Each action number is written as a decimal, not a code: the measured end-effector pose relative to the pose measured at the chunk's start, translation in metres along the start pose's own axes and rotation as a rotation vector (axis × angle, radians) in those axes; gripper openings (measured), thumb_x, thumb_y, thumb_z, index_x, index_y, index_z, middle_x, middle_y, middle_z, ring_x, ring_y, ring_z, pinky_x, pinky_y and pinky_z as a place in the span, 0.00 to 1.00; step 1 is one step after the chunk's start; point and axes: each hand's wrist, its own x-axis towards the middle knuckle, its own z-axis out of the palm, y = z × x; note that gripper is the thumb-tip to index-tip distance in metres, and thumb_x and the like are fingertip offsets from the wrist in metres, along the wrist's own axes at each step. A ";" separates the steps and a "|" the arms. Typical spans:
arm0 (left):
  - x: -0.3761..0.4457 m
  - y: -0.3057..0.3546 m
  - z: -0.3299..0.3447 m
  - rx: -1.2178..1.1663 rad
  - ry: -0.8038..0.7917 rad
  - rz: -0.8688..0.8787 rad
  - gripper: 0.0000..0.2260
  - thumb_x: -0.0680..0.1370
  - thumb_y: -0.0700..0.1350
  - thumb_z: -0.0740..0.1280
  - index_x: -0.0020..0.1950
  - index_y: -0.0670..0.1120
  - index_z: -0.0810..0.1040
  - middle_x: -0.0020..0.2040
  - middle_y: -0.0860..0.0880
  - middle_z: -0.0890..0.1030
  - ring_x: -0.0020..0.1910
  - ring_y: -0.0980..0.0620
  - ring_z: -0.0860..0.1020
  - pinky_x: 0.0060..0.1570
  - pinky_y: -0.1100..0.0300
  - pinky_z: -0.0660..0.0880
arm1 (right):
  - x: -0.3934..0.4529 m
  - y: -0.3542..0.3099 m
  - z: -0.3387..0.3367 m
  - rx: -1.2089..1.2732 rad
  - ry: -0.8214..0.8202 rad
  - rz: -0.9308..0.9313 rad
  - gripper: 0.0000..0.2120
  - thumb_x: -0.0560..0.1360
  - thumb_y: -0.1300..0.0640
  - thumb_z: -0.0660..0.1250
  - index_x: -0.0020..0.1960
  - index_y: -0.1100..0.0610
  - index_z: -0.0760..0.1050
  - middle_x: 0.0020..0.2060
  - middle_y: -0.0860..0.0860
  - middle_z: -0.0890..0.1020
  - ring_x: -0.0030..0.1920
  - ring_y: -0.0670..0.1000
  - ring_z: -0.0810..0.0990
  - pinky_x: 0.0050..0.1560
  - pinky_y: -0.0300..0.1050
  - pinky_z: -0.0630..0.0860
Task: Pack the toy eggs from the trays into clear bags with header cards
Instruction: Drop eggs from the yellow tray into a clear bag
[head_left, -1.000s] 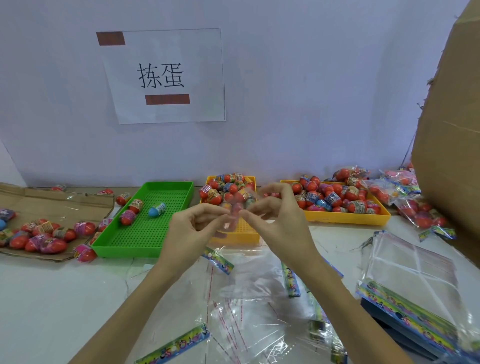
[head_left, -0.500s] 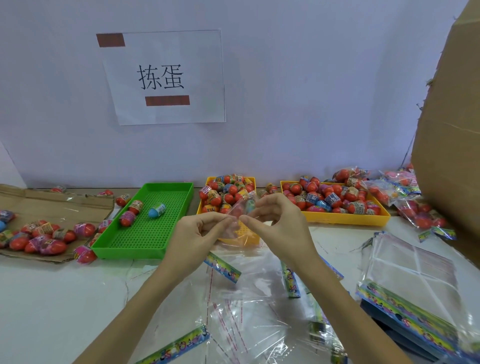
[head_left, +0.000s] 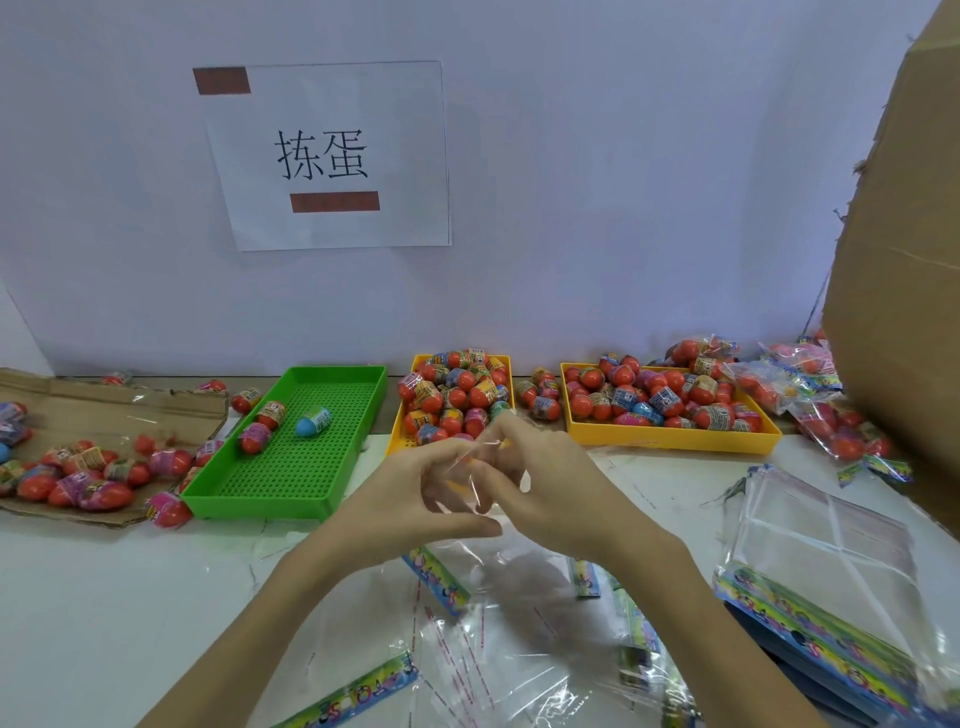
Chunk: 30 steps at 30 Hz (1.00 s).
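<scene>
Pinching a clear bag (head_left: 470, 470) between them, left hand (head_left: 410, 499) and right hand (head_left: 545, 483) meet above the desk (head_left: 104, 597), just in front of the small yellow tray (head_left: 402, 415); fingers of both curl onto the film, which hangs down toward the loose empty bags (head_left: 498, 654) lying below; whether an egg sits inside the held bag cannot be told. Toy eggs (head_left: 457, 392) heap the small yellow tray; more fill the wide yellow tray (head_left: 670, 436) to its right; the green tray (head_left: 291, 457) on the left holds only three. Cardboard sheet (head_left: 119, 410) at far left carries further eggs, some spilled onto the desk beside it. Filled bags (head_left: 810, 395) pile at the right rear, against a tall cardboard box (head_left: 904, 291) that hides what lies behind. Stack of flat bags with header cards (head_left: 826, 587) at near right. Paper sign (head_left: 327, 156) on the wall behind.
</scene>
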 end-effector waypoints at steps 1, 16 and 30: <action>0.000 -0.001 0.001 0.022 0.005 0.011 0.23 0.71 0.45 0.83 0.63 0.52 0.81 0.51 0.47 0.86 0.43 0.45 0.86 0.48 0.40 0.82 | -0.001 -0.001 0.001 0.011 -0.011 -0.008 0.03 0.83 0.55 0.64 0.53 0.52 0.70 0.37 0.49 0.86 0.38 0.51 0.83 0.43 0.57 0.77; 0.001 0.006 -0.009 -0.037 0.204 0.072 0.15 0.73 0.42 0.81 0.57 0.50 0.82 0.44 0.43 0.87 0.33 0.41 0.86 0.29 0.56 0.80 | 0.001 -0.009 0.011 0.175 0.263 -0.118 0.13 0.85 0.53 0.60 0.54 0.54 0.83 0.42 0.41 0.85 0.46 0.46 0.83 0.54 0.53 0.75; 0.001 -0.016 -0.037 -0.135 0.558 -0.078 0.11 0.75 0.41 0.78 0.56 0.42 0.84 0.42 0.42 0.88 0.39 0.42 0.88 0.35 0.55 0.84 | 0.008 0.025 0.041 -0.073 0.221 0.068 0.15 0.86 0.49 0.57 0.69 0.48 0.75 0.68 0.46 0.76 0.70 0.45 0.70 0.72 0.49 0.67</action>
